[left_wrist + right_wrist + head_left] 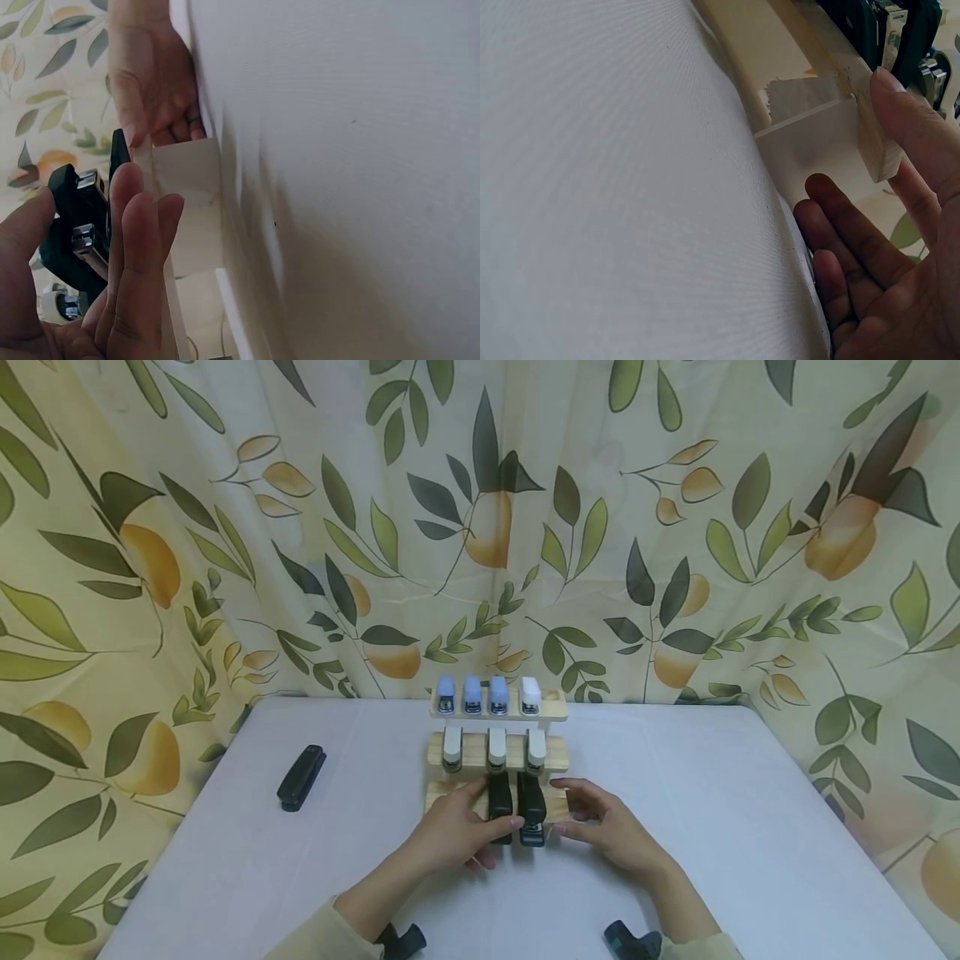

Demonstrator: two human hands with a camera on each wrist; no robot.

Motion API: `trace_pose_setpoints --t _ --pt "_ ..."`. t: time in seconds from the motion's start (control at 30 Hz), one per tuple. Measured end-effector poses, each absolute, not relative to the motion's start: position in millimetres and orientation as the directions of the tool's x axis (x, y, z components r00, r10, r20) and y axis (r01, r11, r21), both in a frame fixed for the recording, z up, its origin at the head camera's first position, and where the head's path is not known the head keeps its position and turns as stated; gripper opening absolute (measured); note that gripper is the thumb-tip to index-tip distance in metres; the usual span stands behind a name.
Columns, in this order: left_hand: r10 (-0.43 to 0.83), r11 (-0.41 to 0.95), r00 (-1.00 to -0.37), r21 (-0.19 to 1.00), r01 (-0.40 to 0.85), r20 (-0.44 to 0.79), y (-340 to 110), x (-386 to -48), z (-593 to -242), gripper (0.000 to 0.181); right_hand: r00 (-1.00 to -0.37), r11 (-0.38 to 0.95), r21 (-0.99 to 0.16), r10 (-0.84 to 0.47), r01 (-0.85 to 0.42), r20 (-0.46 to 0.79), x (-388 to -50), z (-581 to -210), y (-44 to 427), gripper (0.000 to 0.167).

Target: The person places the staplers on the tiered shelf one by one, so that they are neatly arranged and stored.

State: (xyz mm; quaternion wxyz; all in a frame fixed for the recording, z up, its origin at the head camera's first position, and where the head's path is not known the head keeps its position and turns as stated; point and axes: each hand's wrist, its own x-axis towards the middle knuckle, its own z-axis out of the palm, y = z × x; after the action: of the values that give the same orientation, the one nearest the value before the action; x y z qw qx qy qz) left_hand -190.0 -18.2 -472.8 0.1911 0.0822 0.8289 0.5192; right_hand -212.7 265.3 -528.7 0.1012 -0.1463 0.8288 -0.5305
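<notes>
A three-tier wooden rack [474, 752] stands on the table and carries staplers. On its lowest board are two black staplers, the left one [499, 802] and the right one [532, 806]. My left hand [453, 835] pinches the left black stapler, thumb across its front and fingers along the other side. In the left wrist view both staplers' metal noses face the camera. At the right end of the lowest board, my right hand [611, 831] holds the wood between thumb and index finger; its other fingers [855, 236] hang loosely below, beside the pale support panel [810, 146].
White staplers [497, 747] sit on the middle board; small blue staplers [472, 693] and a white one [529, 693] line the top. Another black stapler [302, 777] lies on the white-covered table [225, 860] at left. A leaf-patterned curtain [480, 527] hangs behind.
</notes>
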Motion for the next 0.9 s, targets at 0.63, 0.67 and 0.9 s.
trace_pose_setpoints --t 0.63,0.67,0.9 --pt "0.334 0.397 -0.926 0.917 -0.030 -0.175 -46 -179 -469 0.071 -0.938 0.408 -0.901 -0.347 -0.145 -0.005 -211 -529 265 0.061" --pt "0.335 0.397 -0.927 0.917 -0.025 -0.170 -48 -179 -468 0.069 -0.938 0.409 -0.901 -0.346 -0.145 -0.006 -211 -530 265 0.061" --pt "0.338 0.411 -0.927 0.912 -0.008 -0.161 -62 -176 -465 0.058 -0.939 0.399 -0.909 -0.342 -0.122 -0.025 -211 -528 265 0.062"
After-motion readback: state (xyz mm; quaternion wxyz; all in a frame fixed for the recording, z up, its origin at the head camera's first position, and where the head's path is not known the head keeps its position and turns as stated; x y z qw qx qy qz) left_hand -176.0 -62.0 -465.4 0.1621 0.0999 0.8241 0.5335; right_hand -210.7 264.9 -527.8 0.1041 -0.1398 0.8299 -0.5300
